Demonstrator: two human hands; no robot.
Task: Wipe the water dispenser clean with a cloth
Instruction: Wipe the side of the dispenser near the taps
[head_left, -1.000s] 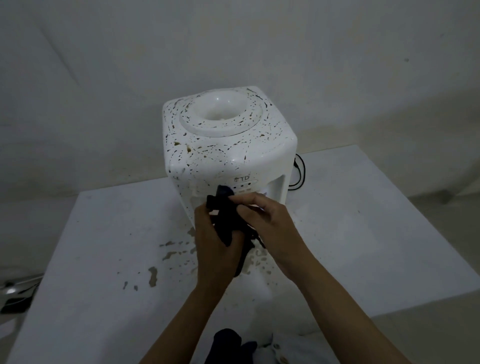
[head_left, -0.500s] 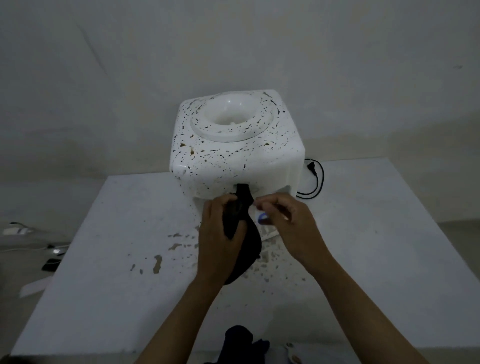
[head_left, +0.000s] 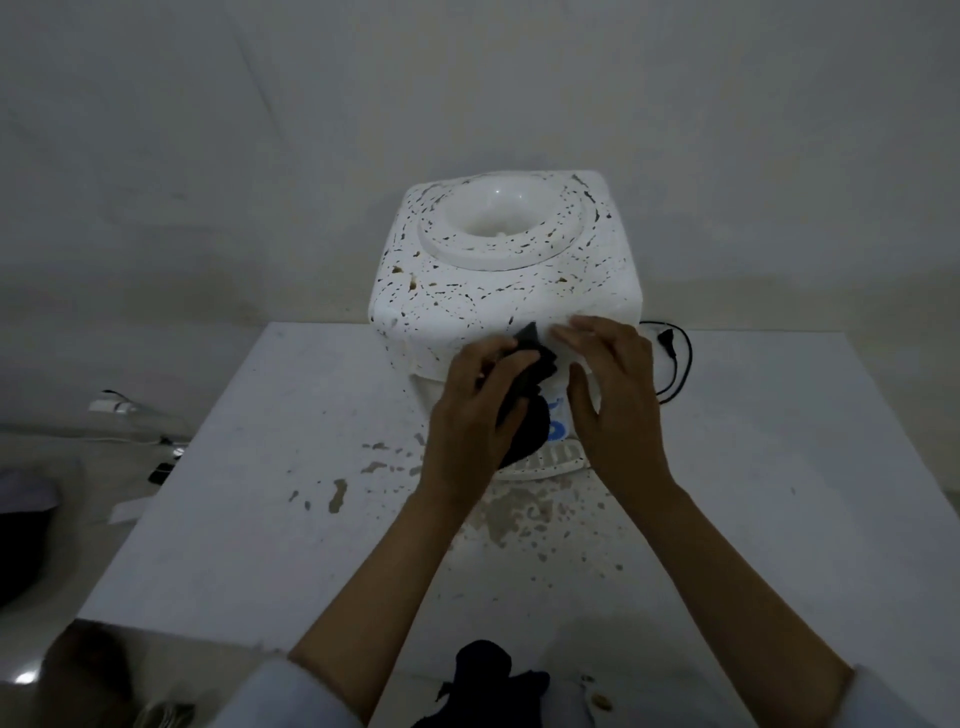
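Note:
A white water dispenser (head_left: 498, 280), flecked with dark dirt spots, stands at the back of a white table (head_left: 249, 467). My left hand (head_left: 472, 415) holds a dark cloth (head_left: 530, 400) bunched against the dispenser's front face. My right hand (head_left: 613, 395) is beside it with fingers spread, its fingertips touching the dispenser's front edge just right of the cloth. The hands and cloth hide the taps and most of the front panel; a bit of blue marking and the drip tray grille (head_left: 556, 462) show below.
Brown dirt flecks (head_left: 509, 514) are scattered on the table in front of the dispenser. A black power cord (head_left: 675, 364) lies behind it on the right. Cables and small items (head_left: 130, 415) lie on the floor at left. A dark garment (head_left: 483, 680) shows at the bottom edge.
My view has pulled back and shifted. My right hand let go of the cloth and opened, its fingers now spread on the dispenser's front edge. My left hand keeps the cloth.

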